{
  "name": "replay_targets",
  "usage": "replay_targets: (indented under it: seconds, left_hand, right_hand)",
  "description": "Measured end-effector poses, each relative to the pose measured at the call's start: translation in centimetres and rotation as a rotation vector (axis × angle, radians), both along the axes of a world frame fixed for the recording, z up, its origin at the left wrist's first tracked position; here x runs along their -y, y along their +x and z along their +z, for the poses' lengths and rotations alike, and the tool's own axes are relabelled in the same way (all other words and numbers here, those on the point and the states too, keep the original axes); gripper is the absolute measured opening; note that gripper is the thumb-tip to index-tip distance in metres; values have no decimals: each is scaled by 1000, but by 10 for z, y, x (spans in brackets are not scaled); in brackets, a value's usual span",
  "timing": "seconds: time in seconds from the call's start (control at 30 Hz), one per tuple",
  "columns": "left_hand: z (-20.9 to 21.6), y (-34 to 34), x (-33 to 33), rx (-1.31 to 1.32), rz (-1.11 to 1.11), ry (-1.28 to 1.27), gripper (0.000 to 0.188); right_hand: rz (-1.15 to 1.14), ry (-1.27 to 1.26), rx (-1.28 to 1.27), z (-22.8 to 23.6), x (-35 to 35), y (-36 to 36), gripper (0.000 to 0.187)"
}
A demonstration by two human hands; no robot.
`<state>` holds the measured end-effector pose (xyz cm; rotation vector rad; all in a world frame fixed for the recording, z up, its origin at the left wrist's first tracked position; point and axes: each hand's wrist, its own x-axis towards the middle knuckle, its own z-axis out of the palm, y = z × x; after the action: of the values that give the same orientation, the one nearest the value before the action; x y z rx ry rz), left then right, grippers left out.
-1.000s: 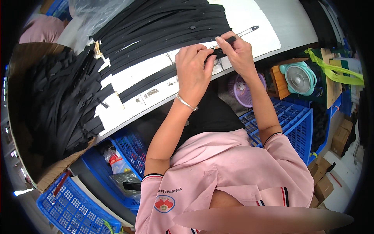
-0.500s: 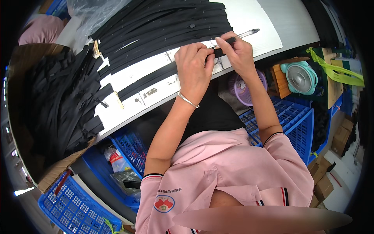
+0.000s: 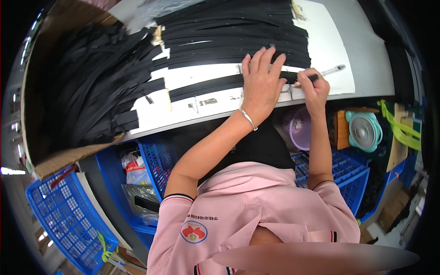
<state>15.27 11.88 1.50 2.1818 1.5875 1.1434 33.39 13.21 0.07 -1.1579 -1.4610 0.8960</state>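
Note:
My left hand (image 3: 262, 89) lies open over a black fabric strip (image 3: 206, 88), its fingers spread and reaching onto the neighbouring strips. Beside it, my right hand (image 3: 315, 90) is closed around a pen with a clear barrel (image 3: 331, 70), held close to the strip's right end. The pen's far end points up and to the right; its writing tip is hard to make out among my fingers. Under the strip is a white board (image 3: 220, 101) with dark marks along its near edge. Several more black strips (image 3: 233, 34) lie side by side farther back.
At the left, a cardboard box (image 3: 75, 162) overflows with black strips (image 3: 87, 87). Blue plastic crates (image 3: 68, 220) stand below the table edge. To the right are a purple basket (image 3: 299, 133) and a turquoise fan (image 3: 364, 130). Clear plastic film (image 3: 167, 8) lies at the back.
My left hand's fingers, bent near the strip's end before, are now spread flat over it. My right hand still holds the pen, now farther from the left hand's fingertips. The whole view has shifted.

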Motion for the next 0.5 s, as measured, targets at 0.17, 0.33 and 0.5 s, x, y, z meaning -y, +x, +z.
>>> replay_targets:
  seconds: [0.17, 0.33, 0.5]
  left_hand:
    - [-22, -17, -50, -141, -64, -21, 61]
    - [-30, -39, -119, -177, -85, 27, 60]
    - [21, -27, -75, -221, -81, 26, 47]
  right_hand:
    - [-65, 47, -21, -3, 1, 0, 14]
    - [-58, 55, -4, -4, 0, -5, 13]
    - [-107, 16, -48, -5, 2, 1, 13]
